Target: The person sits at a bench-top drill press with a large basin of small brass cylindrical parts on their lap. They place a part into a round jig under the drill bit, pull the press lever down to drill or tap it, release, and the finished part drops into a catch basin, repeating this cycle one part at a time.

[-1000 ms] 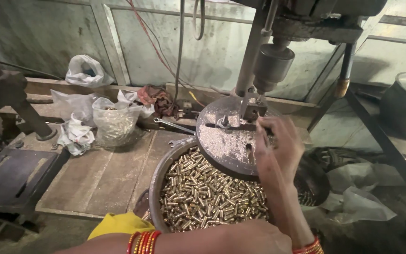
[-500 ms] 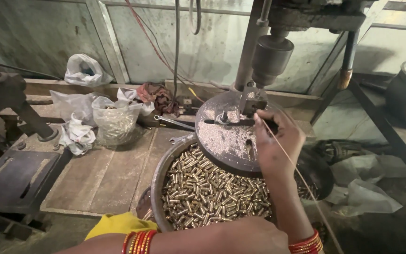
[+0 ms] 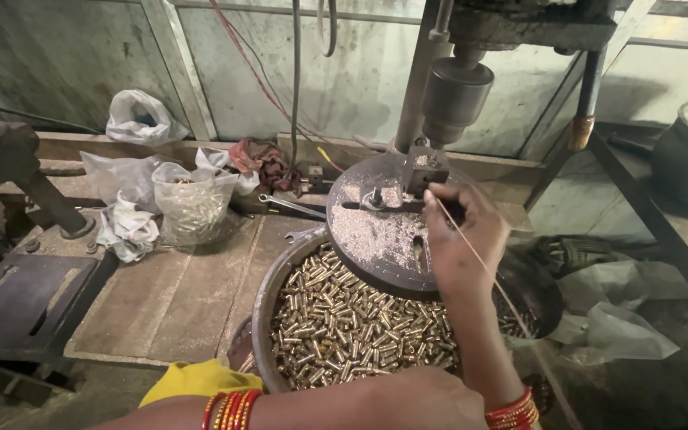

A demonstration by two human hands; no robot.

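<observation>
— Which step is it? 
— The left hand point(image 3: 424, 402) rests curled at the near rim of the basin point(image 3: 268, 295) of brass pieces point(image 3: 344, 326); I cannot tell its grip. 
— And right? 
— The right hand point(image 3: 459, 239) pinches something small on the drill table point(image 3: 368, 231), under the chuck point(image 3: 455, 95). I judge it needs exact seating.

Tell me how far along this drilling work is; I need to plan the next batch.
Done: metal shavings cover the round grey drill-press table, so drilling has clearly happened there. In hand: the right hand reaches to the small fixture block under the grey chuck; the left hand rests low by the pan. Left: the round metal pan holds a heap of small brass cylinders; drilled or not, I cannot tell.
</observation>
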